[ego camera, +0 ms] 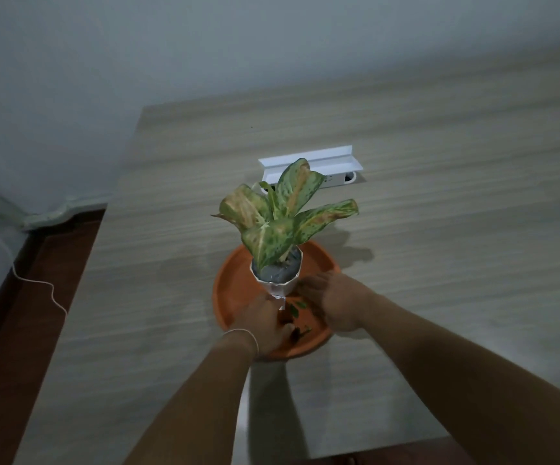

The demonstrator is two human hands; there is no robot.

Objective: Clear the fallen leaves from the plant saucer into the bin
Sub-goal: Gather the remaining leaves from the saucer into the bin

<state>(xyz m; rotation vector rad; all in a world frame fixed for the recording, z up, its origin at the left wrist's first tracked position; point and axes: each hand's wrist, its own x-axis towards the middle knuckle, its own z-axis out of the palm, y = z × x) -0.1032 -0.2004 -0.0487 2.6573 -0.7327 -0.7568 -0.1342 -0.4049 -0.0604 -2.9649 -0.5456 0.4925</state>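
An orange plant saucer (pixel 235 286) is seen on the light wood-grain tabletop (pixel 439 229), near the front edge. A white faceted pot (pixel 276 285) is placed in the saucer, and it is filled with grey soil. A plant (pixel 282 213) with broad green leaves, spotted and partly yellow-brown, rises from the pot.

Both hands are brought into the near part of the saucer, one on each side of the pot base. The left hand (pixel 265 322) is laid over the near left part of the saucer, with the fingers directed toward the foot of the pot; a thin string bracelet (pixel 241 333) is worn on this wrist. The right hand (pixel 333 302) is held over the right part of the saucer, with the fingers bent down beside the pot. The two hands are kept apart from each other. It cannot be told whether anything is pinched by either hand, because the fingertips are blurred and partly hidden.

Several small fallen leaves (pixel 297 307) are seen on the saucer floor between the two hands, some green and some dark. They are lying just in front of the pot.

Behind the plant, a white power strip box (pixel 308 162) is set on the tabletop. At the left, a thin white cable (pixel 37 283) is lying over the dark brown floor (pixel 20 330).
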